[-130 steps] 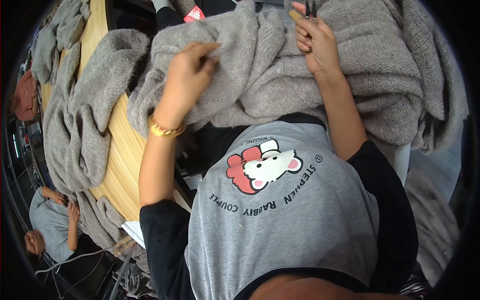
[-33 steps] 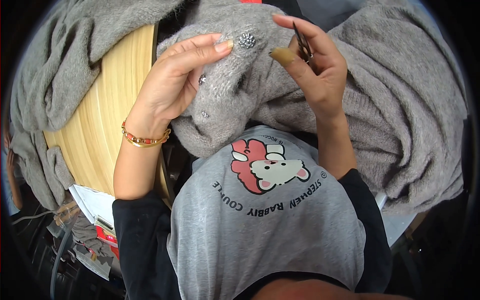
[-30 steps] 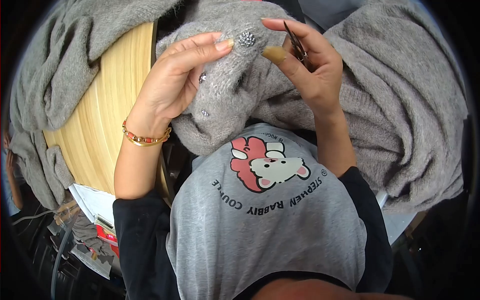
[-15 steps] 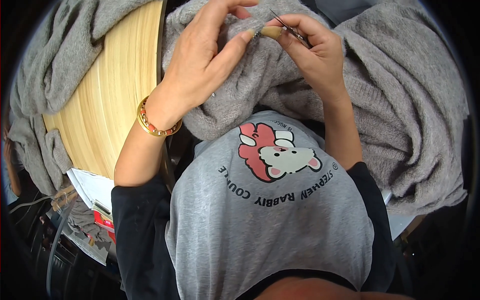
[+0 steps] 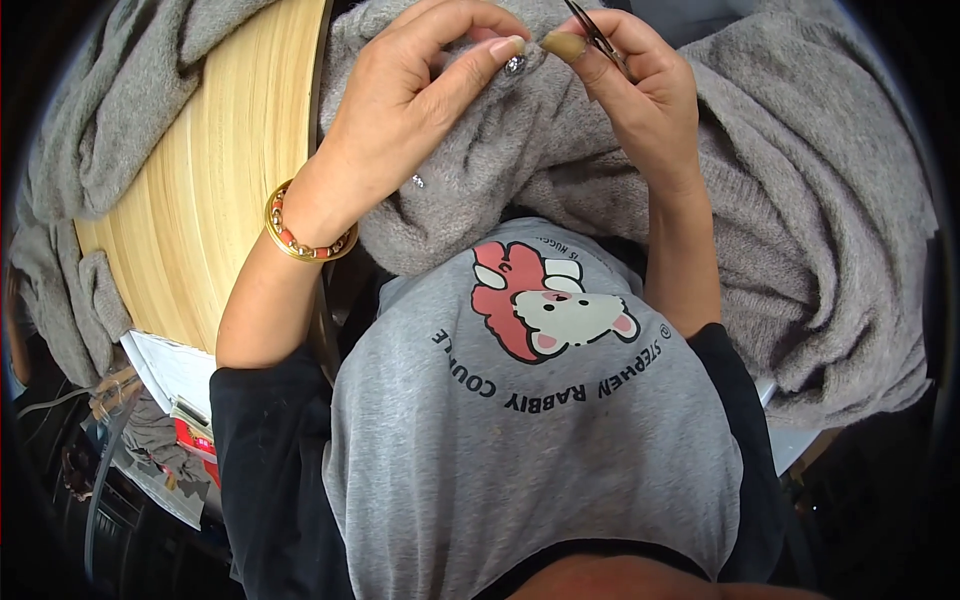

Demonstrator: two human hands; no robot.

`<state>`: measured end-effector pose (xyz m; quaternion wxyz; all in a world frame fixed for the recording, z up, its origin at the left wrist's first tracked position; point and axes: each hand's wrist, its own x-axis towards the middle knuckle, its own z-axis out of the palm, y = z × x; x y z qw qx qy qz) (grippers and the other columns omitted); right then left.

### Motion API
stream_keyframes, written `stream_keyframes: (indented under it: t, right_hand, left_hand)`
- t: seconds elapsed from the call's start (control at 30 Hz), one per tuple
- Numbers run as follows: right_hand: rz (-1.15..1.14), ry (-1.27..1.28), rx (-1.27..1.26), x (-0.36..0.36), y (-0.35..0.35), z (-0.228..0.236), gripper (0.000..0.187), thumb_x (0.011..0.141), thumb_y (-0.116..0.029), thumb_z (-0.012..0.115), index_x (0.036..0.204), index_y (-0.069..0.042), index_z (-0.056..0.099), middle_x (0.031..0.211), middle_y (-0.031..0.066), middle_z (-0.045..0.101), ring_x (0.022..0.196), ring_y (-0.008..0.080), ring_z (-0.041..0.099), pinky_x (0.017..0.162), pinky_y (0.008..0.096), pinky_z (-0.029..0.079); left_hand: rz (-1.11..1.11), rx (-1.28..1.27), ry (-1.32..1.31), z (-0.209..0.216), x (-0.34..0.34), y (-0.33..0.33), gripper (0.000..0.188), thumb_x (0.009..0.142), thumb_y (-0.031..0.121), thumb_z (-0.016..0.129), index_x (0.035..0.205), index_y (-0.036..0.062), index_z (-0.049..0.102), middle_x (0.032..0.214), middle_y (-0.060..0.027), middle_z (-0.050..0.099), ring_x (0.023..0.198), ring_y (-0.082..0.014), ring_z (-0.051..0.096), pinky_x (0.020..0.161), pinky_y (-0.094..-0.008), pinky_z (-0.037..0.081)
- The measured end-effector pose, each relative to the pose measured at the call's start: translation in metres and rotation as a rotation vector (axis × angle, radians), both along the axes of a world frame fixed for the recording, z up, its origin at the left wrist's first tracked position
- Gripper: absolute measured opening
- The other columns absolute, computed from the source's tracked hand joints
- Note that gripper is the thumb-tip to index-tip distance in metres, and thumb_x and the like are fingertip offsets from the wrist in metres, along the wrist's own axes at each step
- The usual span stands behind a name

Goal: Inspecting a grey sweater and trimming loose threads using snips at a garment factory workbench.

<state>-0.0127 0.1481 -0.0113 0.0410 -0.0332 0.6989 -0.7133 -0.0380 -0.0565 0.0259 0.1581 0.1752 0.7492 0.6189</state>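
A fluffy grey knitted garment (image 5: 450, 215) lies bunched over my lap, under both hands. My left hand (image 5: 410, 110) pinches the knit between thumb and forefinger, close to a shiny silver button (image 5: 515, 64). A second small silvery piece (image 5: 418, 181) shows lower down on the garment. In my right hand (image 5: 645, 100) is a pair of small dark thread snips (image 5: 603, 38), tilted, with the blades pointing away from me. A yellowish cover (image 5: 565, 45) sits on the right thumb, whose tip is close to the left fingertips.
On the left is a wooden tabletop (image 5: 245, 150) with a dark edge, and more grey knitwear (image 5: 120, 130) lies over its far side. Another large heap of the knit (image 5: 830, 230) fills the right. White papers (image 5: 165, 375) and a red item (image 5: 195, 440) are at lower left.
My right hand has drawn slightly right, away from the left, and the snips have turned more upright. The silver button by my left thumb now shows more fully.
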Motion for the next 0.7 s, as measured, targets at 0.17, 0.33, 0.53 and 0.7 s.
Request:
stream_keyframes:
  t: [0.17,0.33,0.53,0.7]
  right_hand:
    - [0.027,0.024,0.052,-0.005,0.000,0.003,0.008,0.100,-0.007,0.064,0.103,0.000,0.065,0.077,-0.0080,0.057,0.063,-0.0025,0.042,0.054,0.0161,0.031]
    - [0.105,-0.085,-0.040,-0.011,-0.002,0.007,0.008,0.100,-0.009,0.065,0.103,-0.001,0.065,0.078,-0.0079,0.058,0.064,-0.0027,0.044,0.054,0.0159,0.031]
    - [0.096,-0.106,-0.087,-0.012,-0.004,0.005,0.009,0.099,-0.009,0.065,0.104,-0.001,0.064,0.079,-0.0075,0.058,0.066,-0.0022,0.047,0.056,0.0159,0.034]
    - [-0.029,0.065,-0.205,-0.007,-0.007,0.006,0.018,0.095,-0.004,0.069,0.112,0.002,0.064,0.087,-0.0031,0.063,0.077,0.0021,0.058,0.067,0.0175,0.046]
  left_hand:
    - [-0.032,-0.088,0.135,-0.002,-0.004,-0.003,0.013,0.097,0.007,0.066,0.106,-0.0013,0.070,0.092,-0.0065,0.063,0.083,-0.0136,0.057,0.074,-0.0253,0.047]
    - [-0.184,0.659,0.746,-0.074,-0.036,0.007,0.010,0.093,0.006,0.070,0.100,-0.0006,0.072,0.087,-0.0062,0.062,0.080,-0.0153,0.055,0.072,-0.0265,0.046]
    - [-0.051,-0.169,0.281,-0.005,-0.009,-0.010,0.005,0.091,0.004,0.071,0.095,-0.0007,0.070,0.085,-0.0077,0.062,0.076,-0.0186,0.057,0.068,-0.0297,0.046]
    - [0.023,-0.156,0.440,-0.006,-0.012,-0.007,0.003,0.092,-0.001,0.066,0.092,-0.0008,0.063,0.081,-0.0117,0.060,0.073,-0.0245,0.058,0.066,-0.0320,0.046]
